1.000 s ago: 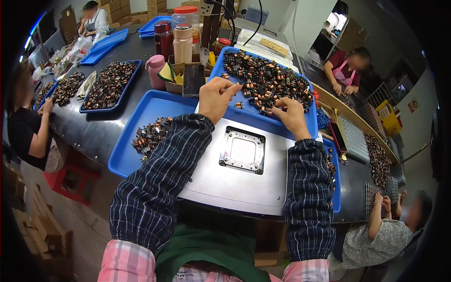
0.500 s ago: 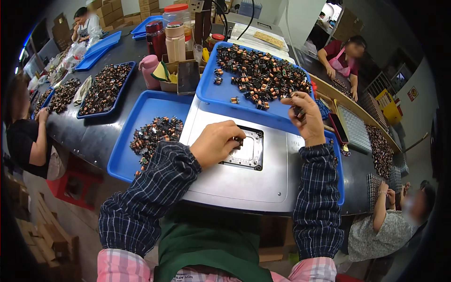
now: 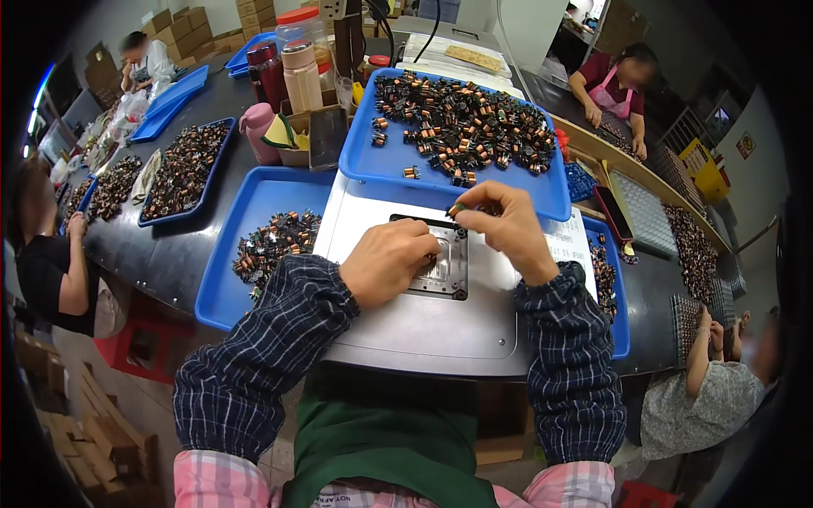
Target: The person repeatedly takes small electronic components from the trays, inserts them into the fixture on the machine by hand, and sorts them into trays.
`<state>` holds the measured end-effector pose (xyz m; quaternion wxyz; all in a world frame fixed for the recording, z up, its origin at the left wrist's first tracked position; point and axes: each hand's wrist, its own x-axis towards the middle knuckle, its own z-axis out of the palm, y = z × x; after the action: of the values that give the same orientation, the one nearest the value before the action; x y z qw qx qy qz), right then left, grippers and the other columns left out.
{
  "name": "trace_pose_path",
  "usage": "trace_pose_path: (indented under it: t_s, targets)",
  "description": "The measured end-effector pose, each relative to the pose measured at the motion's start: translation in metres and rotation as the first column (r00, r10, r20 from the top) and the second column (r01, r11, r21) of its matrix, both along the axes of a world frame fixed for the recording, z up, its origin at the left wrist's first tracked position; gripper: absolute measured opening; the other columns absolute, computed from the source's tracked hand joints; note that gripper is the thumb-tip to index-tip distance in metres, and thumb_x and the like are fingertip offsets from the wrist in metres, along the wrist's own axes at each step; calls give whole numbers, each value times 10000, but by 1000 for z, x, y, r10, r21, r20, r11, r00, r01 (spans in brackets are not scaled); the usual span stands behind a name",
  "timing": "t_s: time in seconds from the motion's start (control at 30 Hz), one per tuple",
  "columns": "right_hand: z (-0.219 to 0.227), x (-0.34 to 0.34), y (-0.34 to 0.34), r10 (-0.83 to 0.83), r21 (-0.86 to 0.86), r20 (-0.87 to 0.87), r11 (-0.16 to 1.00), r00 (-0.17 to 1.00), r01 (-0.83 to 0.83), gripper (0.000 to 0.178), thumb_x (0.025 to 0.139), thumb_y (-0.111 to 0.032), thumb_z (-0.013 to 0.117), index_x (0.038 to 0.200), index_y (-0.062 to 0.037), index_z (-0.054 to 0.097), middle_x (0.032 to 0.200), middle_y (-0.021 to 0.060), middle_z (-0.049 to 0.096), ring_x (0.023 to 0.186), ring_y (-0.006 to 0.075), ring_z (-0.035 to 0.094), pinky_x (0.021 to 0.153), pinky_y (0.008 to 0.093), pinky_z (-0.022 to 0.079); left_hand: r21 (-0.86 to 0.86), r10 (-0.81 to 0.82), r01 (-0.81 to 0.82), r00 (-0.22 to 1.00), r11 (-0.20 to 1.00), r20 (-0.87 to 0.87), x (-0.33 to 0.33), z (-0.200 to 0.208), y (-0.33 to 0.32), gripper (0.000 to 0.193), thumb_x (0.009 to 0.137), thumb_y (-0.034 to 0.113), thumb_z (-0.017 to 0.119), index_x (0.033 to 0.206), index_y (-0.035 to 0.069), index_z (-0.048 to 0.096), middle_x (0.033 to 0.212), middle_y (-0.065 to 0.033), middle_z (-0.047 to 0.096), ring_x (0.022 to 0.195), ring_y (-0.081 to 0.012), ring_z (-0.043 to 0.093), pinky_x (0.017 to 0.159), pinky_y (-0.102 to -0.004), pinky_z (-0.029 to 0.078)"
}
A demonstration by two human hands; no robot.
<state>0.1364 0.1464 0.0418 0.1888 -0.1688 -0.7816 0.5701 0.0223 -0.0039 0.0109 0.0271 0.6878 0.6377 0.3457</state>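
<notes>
My left hand (image 3: 389,261) is closed, its fingertips low over the left side of a square metal fixture (image 3: 458,275) set in a silver machine top (image 3: 381,343). A dark bit shows at those fingertips, mostly hidden by the fingers. Just above the fixture's upper right corner, my right hand (image 3: 508,227) pinches a small coil part (image 3: 457,209) with a green spot on it; more dark and copper bits show under its curled fingers. Beyond both hands, a blue tray (image 3: 381,169) rests on the machine, holding a heap of black-and-copper coil parts (image 3: 474,127).
Blue trays with more coils stand at left (image 3: 222,296) and right (image 3: 622,330) of the machine. A pink bottle (image 3: 261,135), a carton and flasks (image 3: 302,80) stand at back left. A phone (image 3: 613,212) lies at right. Several co-workers sit around the bench.
My right hand has come left and down from the blue tray's front edge to the fixture, carrying coil parts. My left hand stays at the fixture. The whole view has shifted slightly.
</notes>
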Motion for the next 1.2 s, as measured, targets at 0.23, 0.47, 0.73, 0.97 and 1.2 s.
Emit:
trace_pose_path:
  t_s: [0.23, 0.47, 0.73, 0.97, 1.2]
  targets:
    - [-20, 3, -22, 98, 426, 26, 899, 995, -100, 149, 684, -58, 637, 811, 12, 604, 720, 51, 598, 570, 99, 505, 531, 230, 417, 165, 332, -391, 895, 906, 297, -27, 4, -47, 197, 697, -70, 566, 883, -16, 598, 821, -102, 600, 707, -162, 580, 667, -251, 453]
    - [-13, -2, -27, 177, 585, 97, 786, 979, -200, 110, 695, -55, 623, 777, 10, 588, 720, 89, 590, 569, 152, 523, 520, 261, 423, 70, 604, -635, 758, 769, 245, -73, -17, -80, 161, 710, 13, 583, 870, -7, 588, 836, -78, 572, 735, -170, 539, 667, -257, 421]
    - [-19, -3, -27, 230, 645, 50, 735, 972, -207, 137, 681, -28, 631, 780, 8, 544, 720, 125, 572, 631, 256, 551, 582, 308, 437, 221, 370, -365, 929, 904, 19, -74, 2, 22, 213, 737, 143, 609, 915, 26, 599, 912, -109, 579, 869, -262, 533, 762, -331, 410]
    - [-15, -2, -21, 279, 585, 101, 760, 955, -284, 133, 668, -9, 623, 770, 11, 539, 726, 134, 570, 674, 292, 563, 622, 329, 442, -38, 325, -332, 937, 942, -124, -58, -2, 57, 265, 794, 190, 548, 1029, 69, 568, 937, -106, 568, 949, -274, 496, 816, -341, 388]
    - [-22, -7, -24, 223, 684, 113, 690, 968, -239, 110, 671, -8, 609, 755, 11, 540, 723, 130, 572, 670, 278, 566, 615, 330, 444, -3, 277, -285, 929, 959, 245, -60, -1, 54, 151, 762, 48, 551, 895, 60, 621, 823, -81, 541, 758, -187, 551, 723, -298, 440]
